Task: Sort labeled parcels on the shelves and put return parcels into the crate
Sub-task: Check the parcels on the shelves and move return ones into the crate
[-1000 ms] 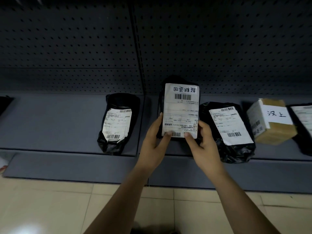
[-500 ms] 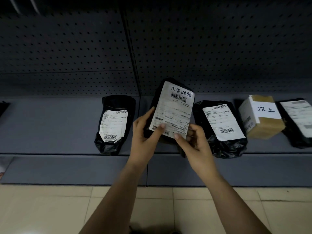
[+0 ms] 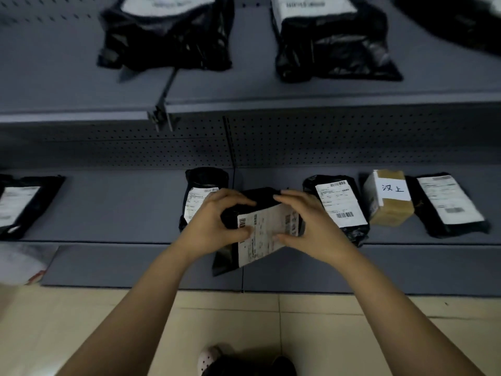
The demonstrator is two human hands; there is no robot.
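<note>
I hold a black bag parcel with a white label (image 3: 267, 234) in front of the lower shelf (image 3: 108, 210), turned almost sideways. My left hand (image 3: 217, 229) grips its left end and my right hand (image 3: 311, 226) grips its right end. Behind my left hand lies another black labeled parcel (image 3: 200, 196), partly hidden. To the right lie a black labeled parcel (image 3: 339, 210), a brown box with a handwritten white label (image 3: 390, 198) and one more black parcel (image 3: 450, 204).
An upper shelf (image 3: 271, 93) carries two black bag parcels (image 3: 168, 36) (image 3: 330, 42). A further black parcel (image 3: 21, 204) lies at the lower shelf's far left. A white bag (image 3: 21, 263) sits on the tiled floor (image 3: 244, 321) at left. My shoe (image 3: 208, 356) shows below.
The parcel in my hands has turned from upright to nearly sideways and come lower. My view has pulled back and up, so the upper shelf now shows.
</note>
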